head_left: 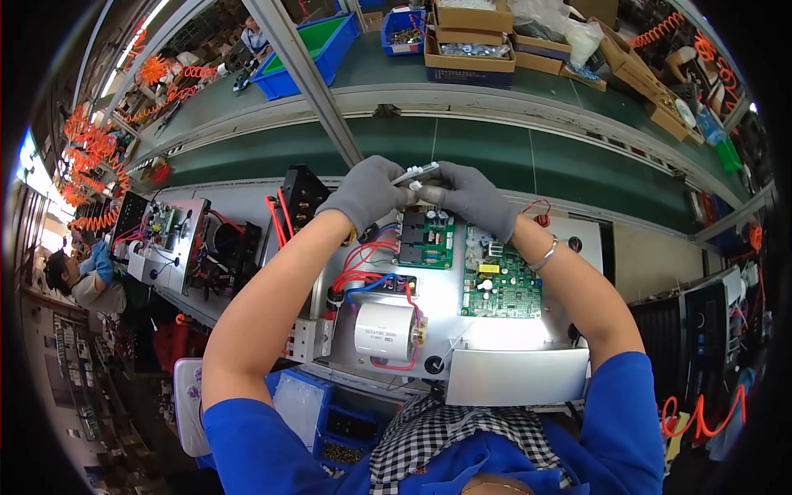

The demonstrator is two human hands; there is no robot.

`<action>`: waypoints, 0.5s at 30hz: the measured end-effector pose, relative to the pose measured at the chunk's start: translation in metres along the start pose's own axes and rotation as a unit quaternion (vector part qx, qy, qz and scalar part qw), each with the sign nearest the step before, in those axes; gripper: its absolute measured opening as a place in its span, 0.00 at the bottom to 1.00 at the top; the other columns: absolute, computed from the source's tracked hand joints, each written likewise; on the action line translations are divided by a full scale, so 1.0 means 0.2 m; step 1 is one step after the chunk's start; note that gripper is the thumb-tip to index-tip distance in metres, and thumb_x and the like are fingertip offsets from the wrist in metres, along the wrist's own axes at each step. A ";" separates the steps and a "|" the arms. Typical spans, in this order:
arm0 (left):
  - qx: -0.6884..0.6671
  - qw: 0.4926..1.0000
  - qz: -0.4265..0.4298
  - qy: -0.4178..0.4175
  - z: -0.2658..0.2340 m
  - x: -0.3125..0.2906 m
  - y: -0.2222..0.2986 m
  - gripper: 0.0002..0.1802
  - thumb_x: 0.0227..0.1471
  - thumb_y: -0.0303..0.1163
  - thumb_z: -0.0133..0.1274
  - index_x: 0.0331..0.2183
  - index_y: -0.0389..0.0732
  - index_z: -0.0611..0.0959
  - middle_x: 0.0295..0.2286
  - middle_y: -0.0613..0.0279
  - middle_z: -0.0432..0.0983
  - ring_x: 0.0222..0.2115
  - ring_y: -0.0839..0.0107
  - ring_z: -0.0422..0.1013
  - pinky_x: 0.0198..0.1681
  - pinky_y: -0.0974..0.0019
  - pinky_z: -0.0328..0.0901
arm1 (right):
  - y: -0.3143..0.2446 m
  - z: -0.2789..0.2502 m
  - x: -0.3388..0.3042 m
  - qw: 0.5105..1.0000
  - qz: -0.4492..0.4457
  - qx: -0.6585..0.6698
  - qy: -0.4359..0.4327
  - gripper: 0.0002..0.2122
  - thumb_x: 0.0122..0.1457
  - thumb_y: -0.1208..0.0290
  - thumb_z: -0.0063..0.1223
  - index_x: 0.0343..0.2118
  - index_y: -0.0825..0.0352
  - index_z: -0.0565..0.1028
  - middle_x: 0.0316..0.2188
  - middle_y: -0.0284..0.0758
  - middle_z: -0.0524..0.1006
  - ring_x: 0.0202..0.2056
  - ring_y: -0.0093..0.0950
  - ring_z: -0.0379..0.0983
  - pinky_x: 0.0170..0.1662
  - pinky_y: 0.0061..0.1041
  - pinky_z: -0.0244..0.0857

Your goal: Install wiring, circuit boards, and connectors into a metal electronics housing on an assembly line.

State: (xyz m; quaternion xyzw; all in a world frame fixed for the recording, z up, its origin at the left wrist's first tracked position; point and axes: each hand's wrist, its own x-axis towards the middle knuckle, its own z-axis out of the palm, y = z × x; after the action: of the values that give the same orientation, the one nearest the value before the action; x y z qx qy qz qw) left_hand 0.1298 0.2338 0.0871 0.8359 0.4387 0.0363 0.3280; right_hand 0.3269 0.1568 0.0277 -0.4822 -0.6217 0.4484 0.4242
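Observation:
Both my hands wear grey gloves and are raised above the far edge of the metal panel (445, 309). Between their fingertips is a small, light-grey flat piece (417, 173) with white bits on it; its exact kind I cannot make out. My left hand (365, 196) pinches it from one side, and my right hand (474, 200) closes on its other side. Just below the hands lies a green circuit board (433, 238) with dark blocks. A larger green board (502, 285) sits to its right. Nearer me are a white cylindrical capacitor (384, 330) and red and blue wires (363, 264).
A bent metal plate (517, 377) rises at the panel's near edge. Blue bins (301, 404) stand below on the left. Beyond the hands runs a green conveyor (487, 153), with cardboard boxes (469, 62) behind. Another person (87, 276) works at far left beside a similar unit (169, 239).

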 end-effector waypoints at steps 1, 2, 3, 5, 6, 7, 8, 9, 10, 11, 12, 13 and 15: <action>0.001 1.000 -0.002 -0.002 0.01 0.00 0.00 0.15 0.45 0.37 0.65 0.33 0.37 0.86 0.26 0.50 0.81 0.28 0.58 0.76 0.36 0.60 0.68 | -0.02 0.01 -0.01 0.999 0.003 0.034 -0.002 0.15 0.62 0.64 0.54 0.45 0.71 0.78 0.40 0.38 0.81 0.41 0.23 0.75 0.48 0.27 0.69; -0.002 1.000 -0.002 -0.012 0.02 0.00 0.02 0.14 0.45 0.37 0.65 0.32 0.37 0.86 0.26 0.50 0.81 0.28 0.59 0.76 0.36 0.60 0.68 | -0.02 0.00 -0.01 0.999 0.004 0.035 0.000 0.15 0.62 0.64 0.54 0.45 0.71 0.78 0.40 0.38 0.81 0.41 0.23 0.75 0.48 0.27 0.69; -0.004 1.000 -0.003 -0.021 0.02 -0.01 0.04 0.14 0.46 0.37 0.64 0.32 0.37 0.86 0.25 0.51 0.81 0.28 0.60 0.76 0.35 0.60 0.68 | -0.01 -0.01 -0.01 1.000 0.005 0.027 0.001 0.15 0.61 0.65 0.55 0.43 0.71 0.78 0.39 0.38 0.81 0.41 0.22 0.75 0.47 0.26 0.69; -0.021 0.999 0.001 -0.037 0.01 -0.02 0.06 0.13 0.49 0.37 0.62 0.31 0.36 0.86 0.21 0.57 0.76 0.22 0.69 0.71 0.28 0.64 0.65 | 0.02 -0.03 -0.01 1.000 0.005 0.021 0.004 0.14 0.61 0.65 0.56 0.42 0.72 0.78 0.38 0.37 0.81 0.40 0.22 0.75 0.47 0.26 0.69; -0.039 0.998 0.006 -0.051 0.00 -0.02 0.07 0.14 0.51 0.38 0.61 0.31 0.36 0.85 0.17 0.63 0.72 0.17 0.77 0.66 0.21 0.67 0.62 | 0.05 -0.03 0.00 1.000 0.004 0.018 0.006 0.14 0.61 0.64 0.56 0.42 0.72 0.78 0.37 0.37 0.81 0.39 0.22 0.75 0.46 0.25 0.69; -0.036 0.998 0.007 -0.053 0.01 -0.01 0.07 0.14 0.51 0.38 0.61 0.31 0.36 0.85 0.17 0.63 0.72 0.17 0.77 0.66 0.21 0.67 0.62 | 0.08 -0.04 0.00 1.000 0.002 0.015 0.008 0.15 0.61 0.64 0.56 0.42 0.72 0.78 0.36 0.36 0.80 0.38 0.21 0.74 0.45 0.25 0.69; -0.072 0.996 -0.013 -0.045 0.02 -0.01 0.06 0.14 0.53 0.39 0.58 0.31 0.36 0.84 0.17 0.64 0.71 0.16 0.78 0.64 0.19 0.68 0.59 | 0.09 -0.04 0.01 1.000 0.000 0.018 0.010 0.15 0.61 0.64 0.56 0.42 0.72 0.78 0.36 0.36 0.80 0.38 0.21 0.74 0.45 0.25 0.69; -0.107 0.993 -0.032 -0.036 0.02 -0.01 0.05 0.15 0.54 0.40 0.56 0.31 0.36 0.84 0.17 0.66 0.70 0.14 0.79 0.62 0.16 0.69 0.57 | 0.10 -0.03 0.01 1.000 0.009 0.030 0.002 0.15 0.61 0.64 0.56 0.42 0.72 0.78 0.35 0.36 0.80 0.37 0.21 0.74 0.45 0.25 0.68; -0.104 0.993 -0.032 -0.037 0.02 -0.01 0.04 0.15 0.54 0.40 0.56 0.31 0.36 0.84 0.17 0.66 0.70 0.14 0.79 0.62 0.16 0.69 0.57 | 0.11 -0.03 0.02 0.999 0.017 0.041 -0.007 0.15 0.61 0.64 0.55 0.42 0.72 0.78 0.35 0.36 0.80 0.37 0.21 0.74 0.44 0.24 0.68; -0.103 0.994 -0.025 -0.020 0.03 -0.02 0.05 0.16 0.54 0.41 0.56 0.31 0.36 0.83 0.18 0.66 0.70 0.14 0.78 0.62 0.17 0.69 0.57 | 0.10 -0.03 0.02 0.999 0.017 0.043 -0.005 0.15 0.61 0.64 0.55 0.42 0.72 0.78 0.35 0.36 0.80 0.37 0.21 0.74 0.44 0.24 0.68; -0.102 0.995 -0.018 -0.002 0.03 -0.02 0.06 0.16 0.53 0.42 0.55 0.31 0.36 0.83 0.18 0.66 0.71 0.14 0.78 0.62 0.17 0.70 0.58 | 0.09 -0.03 0.01 0.999 0.019 0.035 -0.006 0.14 0.62 0.65 0.53 0.43 0.72 0.77 0.35 0.34 0.79 0.36 0.20 0.72 0.42 0.23 0.68; -0.101 0.995 -0.018 -0.004 0.02 -0.01 0.05 0.16 0.53 0.42 0.55 0.31 0.36 0.83 0.18 0.66 0.71 0.14 0.78 0.62 0.17 0.70 0.58 | 0.08 -0.03 0.01 0.999 0.021 0.026 -0.007 0.13 0.64 0.65 0.51 0.43 0.71 0.77 0.35 0.32 0.78 0.35 0.18 0.71 0.41 0.21 0.67; -0.030 0.998 -0.036 -0.046 0.01 0.02 0.04 0.18 0.48 0.43 0.56 0.32 0.36 0.83 0.20 0.65 0.71 0.14 0.77 0.63 0.16 0.69 0.59 | 0.04 -0.04 0.00 0.998 0.059 0.025 0.017 0.13 0.64 0.64 0.50 0.43 0.70 0.77 0.34 0.31 0.77 0.34 0.17 0.70 0.39 0.20 0.67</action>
State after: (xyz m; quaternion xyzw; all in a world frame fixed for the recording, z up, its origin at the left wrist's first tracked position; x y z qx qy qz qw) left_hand 0.1391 0.2328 0.0904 0.8101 0.4519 -0.0010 0.3734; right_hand 0.3363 0.1592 0.0214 -0.5150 -0.5729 0.4800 0.4197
